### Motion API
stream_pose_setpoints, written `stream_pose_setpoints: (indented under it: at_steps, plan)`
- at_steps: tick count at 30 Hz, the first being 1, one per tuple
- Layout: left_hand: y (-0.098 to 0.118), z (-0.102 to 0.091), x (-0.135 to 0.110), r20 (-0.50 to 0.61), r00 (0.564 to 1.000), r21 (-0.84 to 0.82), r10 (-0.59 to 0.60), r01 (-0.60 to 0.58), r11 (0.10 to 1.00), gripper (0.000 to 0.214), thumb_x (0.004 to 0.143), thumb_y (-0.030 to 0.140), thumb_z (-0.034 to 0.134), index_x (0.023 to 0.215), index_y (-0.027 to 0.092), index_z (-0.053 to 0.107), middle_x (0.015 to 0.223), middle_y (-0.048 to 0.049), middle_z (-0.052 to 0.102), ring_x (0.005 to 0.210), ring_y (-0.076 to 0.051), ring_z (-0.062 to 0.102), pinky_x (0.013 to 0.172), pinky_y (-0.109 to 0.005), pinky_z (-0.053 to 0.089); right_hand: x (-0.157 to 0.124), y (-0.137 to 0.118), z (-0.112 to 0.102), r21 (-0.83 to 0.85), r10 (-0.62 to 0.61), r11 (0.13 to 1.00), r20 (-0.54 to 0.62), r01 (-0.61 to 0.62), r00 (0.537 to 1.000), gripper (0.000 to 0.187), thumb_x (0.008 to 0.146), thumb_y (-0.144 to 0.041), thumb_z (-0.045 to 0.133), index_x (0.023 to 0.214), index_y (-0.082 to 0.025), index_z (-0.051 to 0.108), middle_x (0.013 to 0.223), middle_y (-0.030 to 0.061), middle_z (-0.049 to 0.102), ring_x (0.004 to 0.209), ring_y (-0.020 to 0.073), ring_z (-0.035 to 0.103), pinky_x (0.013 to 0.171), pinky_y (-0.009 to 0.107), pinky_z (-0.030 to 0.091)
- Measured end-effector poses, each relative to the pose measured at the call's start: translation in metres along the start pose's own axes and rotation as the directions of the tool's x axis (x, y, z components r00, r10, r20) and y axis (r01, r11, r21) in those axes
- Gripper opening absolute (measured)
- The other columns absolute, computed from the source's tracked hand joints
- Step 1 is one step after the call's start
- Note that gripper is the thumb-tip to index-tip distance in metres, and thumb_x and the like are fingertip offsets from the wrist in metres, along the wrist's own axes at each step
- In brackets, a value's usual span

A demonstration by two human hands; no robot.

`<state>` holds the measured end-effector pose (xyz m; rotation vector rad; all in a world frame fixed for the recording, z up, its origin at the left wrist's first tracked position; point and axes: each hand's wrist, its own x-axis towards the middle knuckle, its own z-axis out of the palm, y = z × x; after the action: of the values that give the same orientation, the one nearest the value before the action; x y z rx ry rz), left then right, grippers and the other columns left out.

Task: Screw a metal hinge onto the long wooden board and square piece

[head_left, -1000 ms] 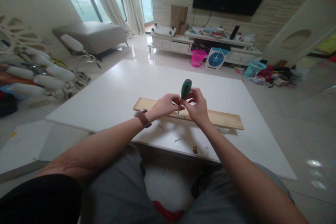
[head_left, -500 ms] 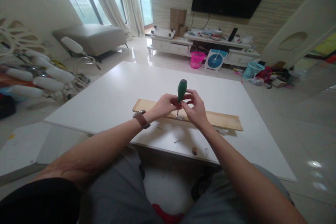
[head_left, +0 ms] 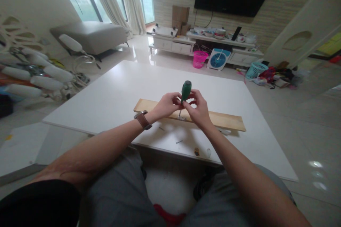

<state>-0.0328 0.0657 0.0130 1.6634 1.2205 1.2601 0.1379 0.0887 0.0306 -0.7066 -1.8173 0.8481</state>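
Note:
A green-handled screwdriver point(head_left: 185, 89) stands almost upright over a long wooden plank point(head_left: 229, 120) that lies across a white table point(head_left: 119, 92). Its metal shaft comes down onto a small metal fitting point(head_left: 181, 118) on the plank. My left hand point(head_left: 167, 105), with a brown watch on the wrist, pinches the lower part of the handle from the left. From the right, my right hand point(head_left: 197, 110) has its fingers closed round the same part of the handle. The tip is hidden behind my fingers.
Loose screws point(head_left: 179, 142) and small bits point(head_left: 197, 151) lie on the table between the plank and the near edge. Beyond the table stand a TV cabinet point(head_left: 173, 44), a pink basket point(head_left: 200, 59), a blue fan point(head_left: 218, 59) and a grey sofa point(head_left: 90, 35). White clutter point(head_left: 39, 78) lies at the left.
The screwdriver's handle tipped slightly left, then back a little right. Both hands stay on it at the same spot on the plank.

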Motion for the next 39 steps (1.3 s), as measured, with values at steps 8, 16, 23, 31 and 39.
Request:
stream_pose_setpoints:
  at_steps: [8,16,23,31,39]
  plan:
    - [0.0029,-0.0005,0.0000,0.037,0.999,-0.060,-0.024,0.027,0.998,0.030,0.074,0.017,0.076,0.103,0.014,0.071,0.078,-0.0039,0.075,0.075,-0.020,0.073,0.069,-0.028,0.055,-0.0002,0.0036,0.0000,0.035,0.014,0.999,-0.001,-0.014,1.000,0.037,0.082,-0.023,0.067,0.118,-0.027,0.058,0.101,0.0021,0.075,0.096,0.0223,0.072,0.071,0.033,0.055]
    - [0.0052,-0.0010,-0.0012,0.042,0.998,0.045,0.036,-0.038,0.998,0.018,0.075,0.021,0.075,0.091,0.014,0.071,0.086,-0.0060,0.076,0.081,-0.020,0.072,0.075,-0.031,0.056,0.0001,0.0034,0.0007,-0.030,-0.002,1.000,-0.026,0.001,1.000,0.034,0.079,-0.026,0.073,0.109,-0.027,0.058,0.089,-0.0015,0.069,0.087,0.0198,0.066,0.069,0.031,0.051]
    - [0.0025,-0.0018,-0.0003,-0.004,1.000,0.019,-0.006,0.006,1.000,0.023,0.072,0.021,0.078,0.094,0.015,0.070,0.075,-0.0037,0.074,0.073,-0.020,0.071,0.069,-0.029,0.055,-0.0005,0.0001,0.0005,0.012,0.003,1.000,0.008,-0.004,1.000,0.034,0.082,-0.028,0.072,0.113,-0.028,0.058,0.101,0.0012,0.073,0.096,0.0218,0.070,0.071,0.033,0.053]
    - [0.0060,-0.0026,-0.0010,0.019,0.999,-0.024,-0.033,0.034,0.999,0.031,0.072,0.019,0.079,0.101,0.014,0.069,0.081,-0.0052,0.076,0.072,-0.018,0.072,0.067,-0.027,0.054,-0.0011,0.0047,0.0003,0.036,0.010,0.999,-0.011,-0.010,1.000,0.039,0.082,-0.024,0.070,0.119,-0.028,0.057,0.100,0.0011,0.073,0.095,0.0215,0.070,0.070,0.032,0.053]
    - [0.0066,-0.0013,-0.0011,0.005,1.000,0.004,0.010,-0.010,1.000,0.022,0.070,0.022,0.079,0.087,0.015,0.069,0.072,-0.0021,0.071,0.069,-0.016,0.068,0.065,-0.025,0.052,-0.0003,0.0071,0.0013,-0.037,0.006,0.999,-0.044,-0.007,0.999,0.035,0.079,-0.033,0.078,0.107,-0.027,0.058,0.087,-0.0018,0.067,0.084,0.0194,0.065,0.066,0.031,0.051]
